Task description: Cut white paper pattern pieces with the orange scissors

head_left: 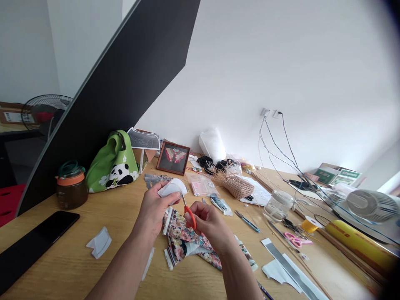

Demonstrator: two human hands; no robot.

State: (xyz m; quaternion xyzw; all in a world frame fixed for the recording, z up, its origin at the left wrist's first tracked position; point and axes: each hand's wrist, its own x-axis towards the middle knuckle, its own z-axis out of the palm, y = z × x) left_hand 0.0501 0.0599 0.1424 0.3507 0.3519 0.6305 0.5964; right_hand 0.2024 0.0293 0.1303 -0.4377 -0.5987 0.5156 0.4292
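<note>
My left hand (155, 205) pinches a small curved piece of white paper (173, 187) above the table. In my right hand (204, 223) is a pair of scissors (189, 216) with orange handles, its blades pointing up at the paper's right edge. Whether the blades touch or only overlap the paper, I cannot tell. Below my hands lies floral fabric (178, 227) with fringed white edges, partly hidden by my right hand and wrist. A folded white paper scrap (100, 242) rests on the table to the left of my left forearm.
A black phone (56, 227), a lidded jar (71, 187) and a green panda bag (114, 164) stand left. A framed piece (173, 157) and a woven pouch (239, 186) lie behind. Pliers (248, 221), pink scissors (296, 240), yellow thread (310, 225) and a white fan (370, 204) are right.
</note>
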